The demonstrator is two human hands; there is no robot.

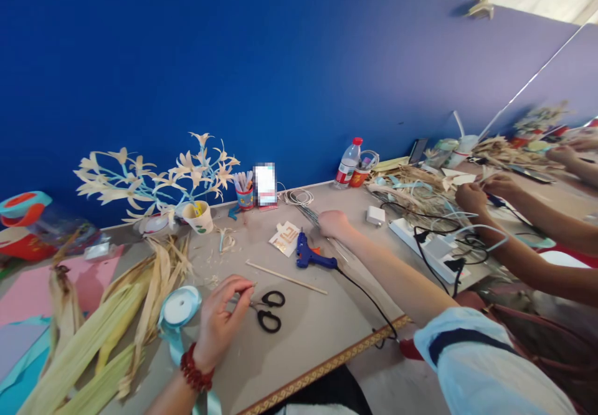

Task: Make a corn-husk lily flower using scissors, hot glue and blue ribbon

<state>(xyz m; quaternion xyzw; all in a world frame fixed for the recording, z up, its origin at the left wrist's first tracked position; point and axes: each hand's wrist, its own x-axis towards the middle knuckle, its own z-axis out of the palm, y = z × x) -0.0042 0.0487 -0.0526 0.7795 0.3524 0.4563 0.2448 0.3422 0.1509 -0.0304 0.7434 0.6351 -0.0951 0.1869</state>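
My left hand (pixel 223 316), with a red bead bracelet at the wrist, hovers low over the table, thumb and forefinger pinched together just left of the black scissors (pixel 270 311). Whether anything is between the fingertips is too small to tell. My right hand (pixel 332 222) reaches far forward and is closed on a bundle of thin metal wires (pixel 309 215) lying on the table. A blue glue gun (pixel 309 257) lies just left of my right forearm, its black cord running back to the table edge. A thin wooden stick (pixel 286 276) lies between the two hands.
A pale blue ribbon roll (pixel 179 307) and a heap of corn husks (pixel 93 334) lie at the left. Husk flowers in a paper cup (pixel 198 217), a pen cup (pixel 244 197) and a water bottle (pixel 348 164) stand by the blue wall. Another person's hands (pixel 471 197) work at the right over a power strip (pixel 434 247) and cables.
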